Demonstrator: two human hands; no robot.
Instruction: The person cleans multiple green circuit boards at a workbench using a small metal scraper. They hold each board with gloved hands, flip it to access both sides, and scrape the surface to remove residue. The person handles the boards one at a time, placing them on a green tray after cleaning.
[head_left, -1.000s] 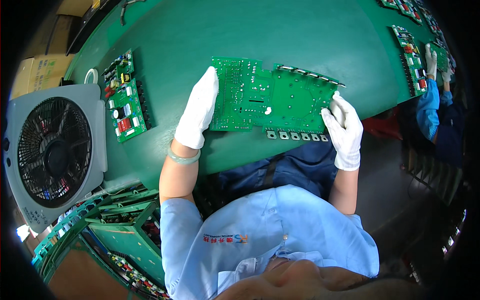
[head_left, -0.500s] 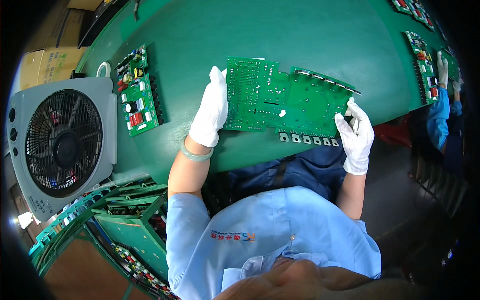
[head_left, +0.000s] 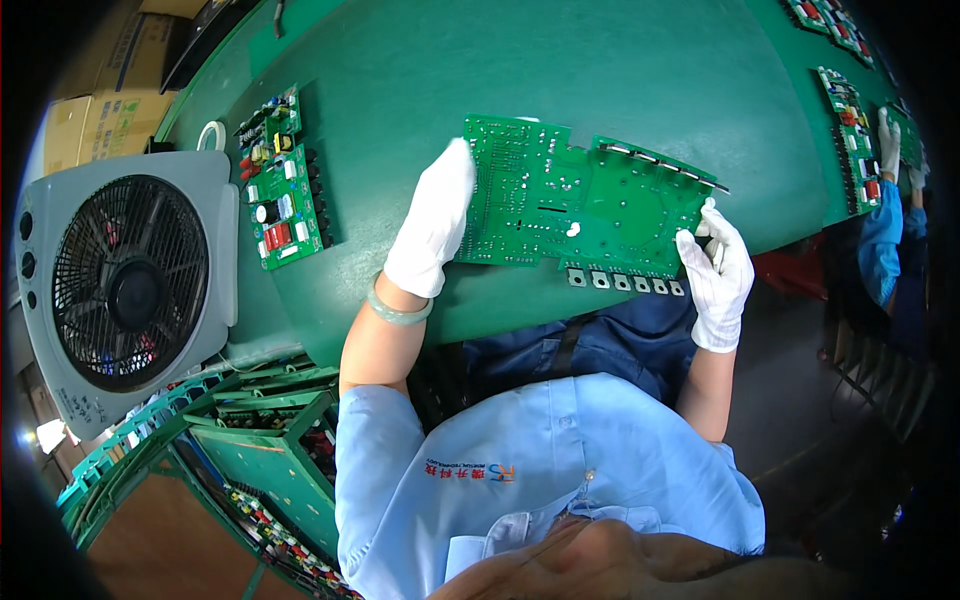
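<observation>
A green circuit board (head_left: 590,205) is held up over the green table, its solder side showing. Along its lower right edge stick out several metal tabs with holes, and a row of dark parts lines its upper right edge. My left hand (head_left: 437,220), in a white glove, grips the board's left edge; part of its fingers is hidden behind the board. My right hand (head_left: 718,272), gloved too, pinches the right edge near the corner with thumb and fingers.
Another circuit board (head_left: 283,185), component side up, lies on the table (head_left: 400,80) at left. Beside it stand a grey box fan (head_left: 215,260) and a white tape roll (head_left: 211,136). Green racks (head_left: 265,455) of boards are at lower left. At far right, a co-worker's gloved hand (head_left: 889,145) is near more boards (head_left: 850,140).
The board and both hands have shifted slightly to the right in the picture. Both hands keep their hold on it.
</observation>
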